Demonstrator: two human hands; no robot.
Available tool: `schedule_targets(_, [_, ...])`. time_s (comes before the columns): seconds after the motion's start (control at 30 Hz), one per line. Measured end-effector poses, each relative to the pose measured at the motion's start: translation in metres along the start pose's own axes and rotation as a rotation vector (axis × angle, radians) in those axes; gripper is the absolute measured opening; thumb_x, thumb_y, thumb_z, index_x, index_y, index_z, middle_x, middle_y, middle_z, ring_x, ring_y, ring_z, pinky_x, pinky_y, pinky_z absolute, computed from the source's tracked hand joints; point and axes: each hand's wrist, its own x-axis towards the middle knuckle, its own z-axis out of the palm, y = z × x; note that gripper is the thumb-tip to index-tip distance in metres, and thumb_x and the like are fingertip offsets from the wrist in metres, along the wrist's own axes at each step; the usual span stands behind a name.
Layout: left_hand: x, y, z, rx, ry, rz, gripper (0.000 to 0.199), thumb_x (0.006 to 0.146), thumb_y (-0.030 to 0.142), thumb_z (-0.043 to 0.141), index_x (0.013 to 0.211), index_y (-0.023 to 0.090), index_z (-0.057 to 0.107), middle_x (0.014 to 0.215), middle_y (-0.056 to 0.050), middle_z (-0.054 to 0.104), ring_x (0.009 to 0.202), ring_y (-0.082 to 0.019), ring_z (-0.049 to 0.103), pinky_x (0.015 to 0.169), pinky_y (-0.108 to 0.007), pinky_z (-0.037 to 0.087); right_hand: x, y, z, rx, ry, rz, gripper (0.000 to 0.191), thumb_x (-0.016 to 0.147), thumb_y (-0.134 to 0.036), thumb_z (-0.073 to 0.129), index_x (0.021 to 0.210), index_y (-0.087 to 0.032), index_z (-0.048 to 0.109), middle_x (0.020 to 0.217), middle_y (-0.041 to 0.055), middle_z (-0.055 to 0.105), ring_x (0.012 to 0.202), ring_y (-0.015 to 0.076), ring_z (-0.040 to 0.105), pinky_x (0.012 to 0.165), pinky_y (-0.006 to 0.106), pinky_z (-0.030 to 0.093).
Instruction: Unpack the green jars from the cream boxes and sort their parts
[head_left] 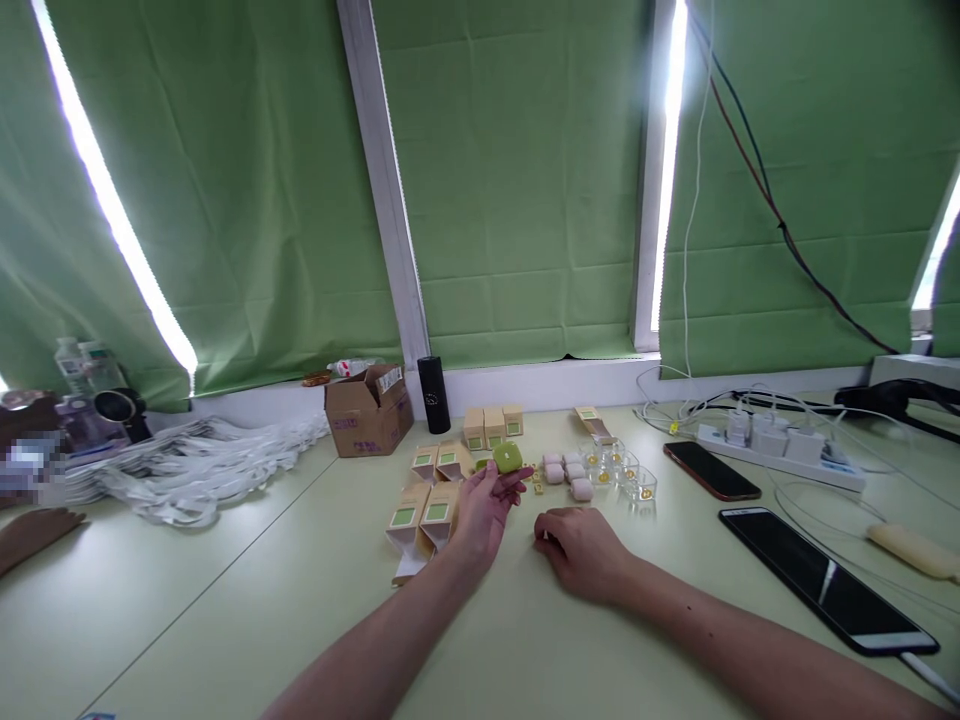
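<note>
My left hand (486, 508) is closed on a small green rounded case (508, 458), held up over the table among the small goods. To its right, my right hand (581, 552) rests on the table with its fingers curled; whether anything is in them is hidden. Beyond the hands lie several pale pink pieces (574, 472) and tiny yellow pieces (538, 480). Clear containers (619, 465) with gold-coloured bits stand to their right. Several small kraft boxes with green labels (439, 512) are beside and behind my left hand, some with flaps open.
A brown carton (367, 412) and a black cylinder (433, 395) stand at the back. White straps (217, 465) lie left, near another person's hand (37, 530). Two phones (817, 575) (711, 470) and a power strip (784, 455) with cables are on the right.
</note>
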Motion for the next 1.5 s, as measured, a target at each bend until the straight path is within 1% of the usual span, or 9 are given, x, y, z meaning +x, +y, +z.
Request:
schedule_targets(0.13, [0.001,0.002,-0.001,0.018,0.004,0.037,0.036,0.082,0.046,0.077,0.088,0.014,0.061,0.089,-0.018,0.079,0.070,-0.020,0.069,0.066,-0.031,0.047,0.000,0.000,-0.003,0.003,-0.004,-0.024,0.012,0.091,-0.018,0.057,0.094,-0.021,0.069,0.091,0.0035,0.076,0.079,0.0180,0.068,0.063,0.028,0.031])
schedule_targets(0.23, [0.001,0.006,-0.002,0.182,0.031,0.135,0.038,0.083,0.050,0.075,0.086,0.017,0.059,0.086,-0.014,0.078,0.073,-0.021,0.070,0.063,-0.029,0.045,-0.001,0.001,-0.004,0.009,0.002,-0.031,0.012,0.091,-0.018,0.057,0.093,-0.021,0.069,0.091,0.0034,0.076,0.078,0.0175,0.068,0.063,0.028,0.031])
schedule_targets(0.33, [-0.001,0.014,-0.003,0.538,0.096,0.360,0.033,0.089,0.051,0.066,0.085,0.018,0.061,0.086,-0.010,0.075,0.078,-0.022,0.069,0.065,-0.030,0.047,-0.001,0.001,-0.004,0.020,0.012,-0.039,0.013,0.091,-0.018,0.057,0.093,-0.021,0.069,0.090,0.0031,0.076,0.078,0.0174,0.068,0.063,0.028,0.032])
schedule_targets(0.43, [-0.006,0.024,-0.002,1.011,0.162,0.727,0.022,0.094,0.041,0.061,0.088,0.021,0.069,0.088,-0.008,0.073,0.085,-0.024,0.065,0.077,-0.036,0.048,-0.001,0.002,-0.004,0.032,0.013,-0.036,0.013,0.091,-0.017,0.057,0.092,-0.021,0.069,0.090,0.0033,0.076,0.079,0.0178,0.068,0.064,0.027,0.032])
schedule_targets(0.5, [-0.010,0.029,-0.001,1.278,0.113,0.909,0.016,0.094,0.031,0.060,0.089,0.024,0.073,0.084,-0.007,0.073,0.087,-0.025,0.061,0.081,-0.039,0.045,-0.001,0.003,-0.003,0.034,0.013,-0.036,0.014,0.091,-0.017,0.056,0.091,-0.021,0.069,0.090,0.0034,0.076,0.079,0.0179,0.068,0.064,0.027,0.032])
schedule_targets(0.57, [-0.014,0.030,0.000,1.479,0.012,0.964,0.016,0.093,0.025,0.061,0.087,0.026,0.075,0.078,-0.007,0.073,0.086,-0.026,0.059,0.083,-0.041,0.043,-0.001,0.003,-0.003,0.032,0.015,-0.038,0.013,0.091,-0.017,0.057,0.091,-0.021,0.069,0.090,0.0035,0.076,0.079,0.0179,0.068,0.064,0.027,0.031])
schedule_targets(0.73, [-0.016,0.021,-0.002,1.739,-0.154,0.865,0.023,0.087,0.017,0.063,0.070,0.027,0.073,0.067,-0.008,0.069,0.082,-0.028,0.056,0.081,-0.043,0.042,-0.001,0.005,-0.002,0.015,0.015,-0.043,0.014,0.091,-0.018,0.057,0.093,-0.021,0.070,0.091,0.0036,0.077,0.078,0.0180,0.068,0.063,0.028,0.031])
schedule_targets(0.97, [-0.012,0.013,-0.007,1.942,-0.178,0.687,0.025,0.079,0.012,0.067,0.057,0.024,0.070,0.061,-0.010,0.066,0.080,-0.029,0.060,0.079,-0.042,0.042,-0.001,0.005,-0.002,-0.004,0.008,-0.049,0.013,0.092,-0.018,0.057,0.093,-0.022,0.070,0.091,0.0031,0.077,0.079,0.0181,0.069,0.063,0.028,0.031])
schedule_targets(1.5, [-0.014,0.022,0.006,2.116,-0.223,0.267,0.025,0.091,0.024,0.058,0.078,0.018,0.079,0.081,-0.015,0.073,0.097,-0.032,0.064,0.086,-0.042,0.042,0.000,0.001,-0.007,-0.005,-0.032,-0.028,0.015,0.093,-0.021,0.056,0.094,-0.021,0.071,0.095,0.0032,0.077,0.084,0.0192,0.070,0.065,0.028,0.033])
